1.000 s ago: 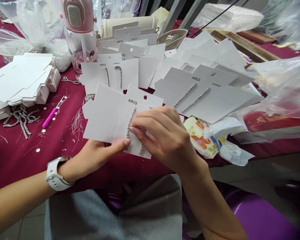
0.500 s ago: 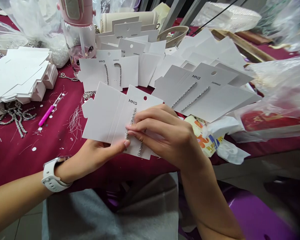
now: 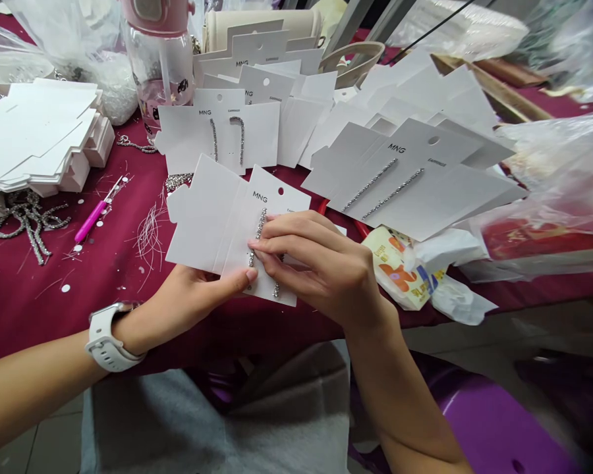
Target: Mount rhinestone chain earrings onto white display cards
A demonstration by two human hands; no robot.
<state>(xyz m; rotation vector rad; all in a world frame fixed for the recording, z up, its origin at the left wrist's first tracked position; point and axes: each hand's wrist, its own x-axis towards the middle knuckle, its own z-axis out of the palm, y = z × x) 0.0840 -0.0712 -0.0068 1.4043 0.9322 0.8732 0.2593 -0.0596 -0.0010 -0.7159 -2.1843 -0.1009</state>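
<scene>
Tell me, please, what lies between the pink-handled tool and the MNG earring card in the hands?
In the head view, loose white threads lie there on the maroon tablecloth.

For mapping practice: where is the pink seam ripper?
The seam ripper lies on the maroon tablecloth, left of the card in the left hand, in head view.

This looks like a small jewellery-packing workshop: a tabletop covered in maroon cloth (image 3: 54,309) is crowded with white card earring backings printed "MNG" (image 3: 217,138), tangled lengths of silver rhinestone chain (image 3: 27,227) and clear plastic bags (image 3: 558,171), with a pink-capped drinking bottle (image 3: 161,66) among them, above a grey tiled floor (image 3: 54,438).
</scene>
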